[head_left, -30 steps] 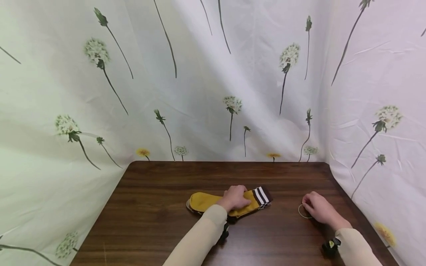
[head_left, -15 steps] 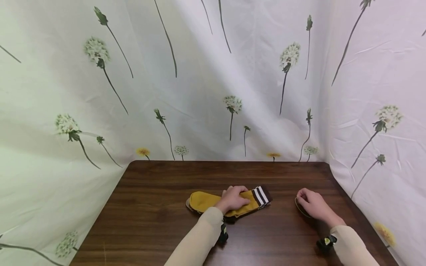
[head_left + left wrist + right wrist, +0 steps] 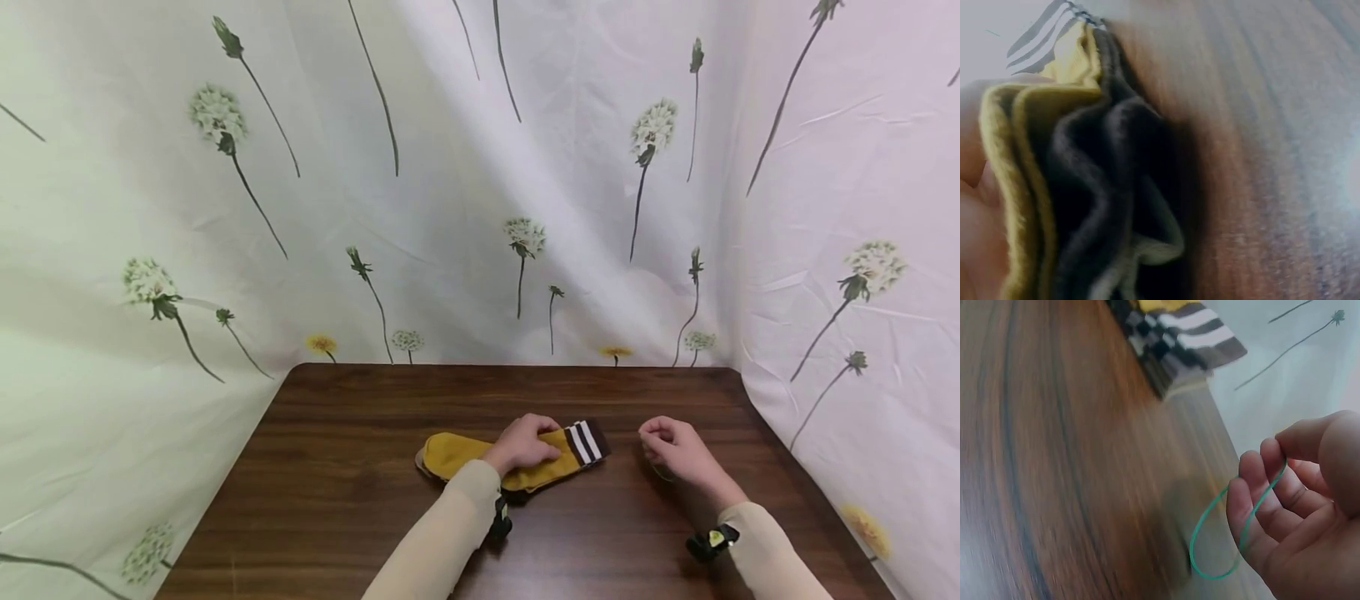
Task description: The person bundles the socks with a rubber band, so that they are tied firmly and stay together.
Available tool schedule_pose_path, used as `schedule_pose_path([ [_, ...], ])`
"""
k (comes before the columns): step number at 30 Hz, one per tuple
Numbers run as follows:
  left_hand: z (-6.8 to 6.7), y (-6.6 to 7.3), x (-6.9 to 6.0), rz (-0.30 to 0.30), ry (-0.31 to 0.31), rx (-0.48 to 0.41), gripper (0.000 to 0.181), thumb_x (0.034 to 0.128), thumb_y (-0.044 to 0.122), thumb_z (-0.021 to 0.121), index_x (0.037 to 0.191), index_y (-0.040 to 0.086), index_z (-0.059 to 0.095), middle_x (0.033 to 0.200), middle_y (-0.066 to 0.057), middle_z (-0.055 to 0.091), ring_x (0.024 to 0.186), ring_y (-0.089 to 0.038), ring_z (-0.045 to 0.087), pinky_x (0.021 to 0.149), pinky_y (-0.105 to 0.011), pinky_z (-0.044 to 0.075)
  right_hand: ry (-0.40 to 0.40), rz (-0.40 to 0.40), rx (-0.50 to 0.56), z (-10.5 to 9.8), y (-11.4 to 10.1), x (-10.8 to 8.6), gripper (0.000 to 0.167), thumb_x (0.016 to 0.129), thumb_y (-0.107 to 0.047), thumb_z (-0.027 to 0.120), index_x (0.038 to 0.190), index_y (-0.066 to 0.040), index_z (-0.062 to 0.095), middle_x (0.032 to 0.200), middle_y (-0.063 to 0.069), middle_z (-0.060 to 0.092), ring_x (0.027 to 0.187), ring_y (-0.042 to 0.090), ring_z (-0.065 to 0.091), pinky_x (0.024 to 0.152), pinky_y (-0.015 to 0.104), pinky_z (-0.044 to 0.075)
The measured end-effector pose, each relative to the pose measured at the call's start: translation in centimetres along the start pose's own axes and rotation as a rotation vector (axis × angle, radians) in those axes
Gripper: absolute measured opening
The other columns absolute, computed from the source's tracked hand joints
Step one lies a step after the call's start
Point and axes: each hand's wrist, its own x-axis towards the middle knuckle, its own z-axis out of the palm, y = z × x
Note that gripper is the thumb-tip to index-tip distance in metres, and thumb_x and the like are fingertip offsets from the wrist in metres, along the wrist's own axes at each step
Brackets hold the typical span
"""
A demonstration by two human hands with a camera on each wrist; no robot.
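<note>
A stack of socks (image 3: 456, 455) lies on the table, mustard yellow on top with a brown cuff and white stripes. My left hand (image 3: 523, 443) grips the stack at its middle from above. In the left wrist view, folded layers of yellow and dark socks (image 3: 1016, 175) stand beside the palm, and part of that hand is cut off. Right of the cuffs, my right hand (image 3: 678, 454) pinches a thin green rubber band (image 3: 1192, 550) between thumb and fingertips. The band hangs in a loose loop, apart from the socks.
The dark wooden table (image 3: 337, 533) has rounded far corners. White cloth (image 3: 450, 208) printed with dandelions hangs behind it and along both sides. Each wrist wears a small black camera.
My right hand has moved left towards the sock cuffs, carrying the rubber band and rising slightly. The left hand keeps its grip, and the socks have shifted barely leftward.
</note>
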Motion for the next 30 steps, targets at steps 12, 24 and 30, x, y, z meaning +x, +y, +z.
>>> schedule_pose_path([
  [12,0.2,0.0,-0.2,-0.005,0.032,-0.129,0.024,0.09,0.031,0.085,0.107,0.015,0.077,0.111,0.001,0.071,0.099,-0.018,0.061,0.091,-0.04,0.052,-0.07,0.108,0.254,1.7,-1.7,0.3,0.031,0.11,-0.01,0.053,0.128,0.016,0.059,0.106,0.021,0.069,0.081,0.018,0.067,0.07,0.034,0.06],
  [24,0.9,-1.2,-0.4,0.06,0.063,-0.143,0.021,0.0927,0.037,0.082,0.111,0.032,0.075,0.124,0.008,0.071,0.125,-0.024,0.061,0.106,-0.052,0.046,-0.05,0.059,0.416,2.6,-2.0,0.3,0.043,0.106,0.002,0.056,0.145,0.014,0.046,0.127,0.016,0.07,0.09,0.015,0.073,0.072,0.031,0.06],
  [30,1.0,-1.4,-0.7,0.074,0.082,-0.156,0.019,0.0926,0.038,0.082,0.11,0.034,0.075,0.128,0.008,0.071,0.127,-0.024,0.062,0.107,-0.055,0.045,-0.016,0.078,0.529,3.1,-2.0,0.0,0.052,0.101,-0.003,0.069,0.148,0.007,0.048,0.126,0.0,0.074,0.092,0.016,0.074,0.069,0.028,0.06],
])
